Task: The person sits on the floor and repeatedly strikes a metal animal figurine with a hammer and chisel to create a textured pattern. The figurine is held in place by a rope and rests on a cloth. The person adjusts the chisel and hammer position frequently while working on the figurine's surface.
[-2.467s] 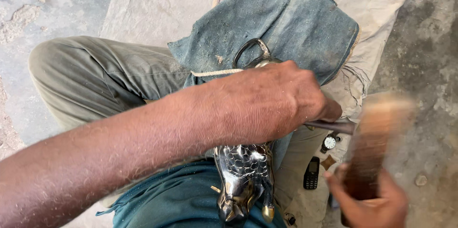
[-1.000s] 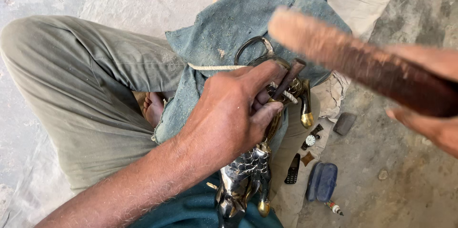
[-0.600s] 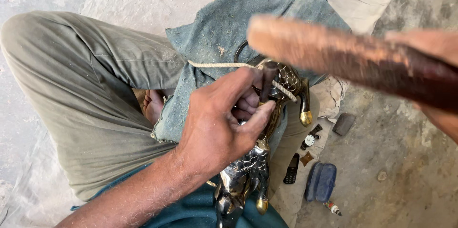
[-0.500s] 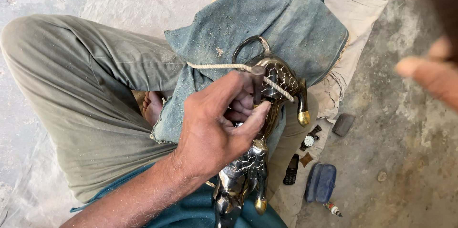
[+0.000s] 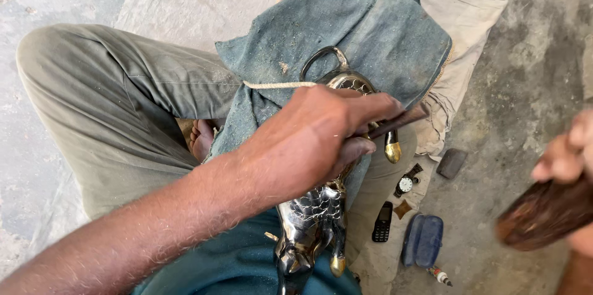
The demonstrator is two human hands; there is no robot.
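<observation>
A shiny metal animal figure (image 5: pixel 309 221) with brass-tipped feet lies across my lap on a dusty blue cloth (image 5: pixel 364 23). My left hand (image 5: pixel 309 140) rests on the figure's upper body and grips a thin dark metal tool (image 5: pixel 401 121) that points right. A pale cord (image 5: pixel 278 85) runs over the cloth to the figure, beside a metal ring (image 5: pixel 321 57). At the right edge my right hand (image 5: pixel 565 153) holds a brown wooden mallet (image 5: pixel 546 211), blurred and well apart from the figure.
My bent leg in olive trousers (image 5: pixel 117 103) fills the left, a bare foot (image 5: pixel 201 137) tucked under it. On the concrete floor at the right lie a wristwatch (image 5: pixel 406 182), a small black phone (image 5: pixel 383 222), a blue case (image 5: pixel 423 239), a dark flat stone (image 5: pixel 452 163) and a small tube (image 5: pixel 440 275).
The wooden mallet has swung from high over the figure down to the lower right edge. My left hand has closed further over the figure's body, with the dark tool still in it.
</observation>
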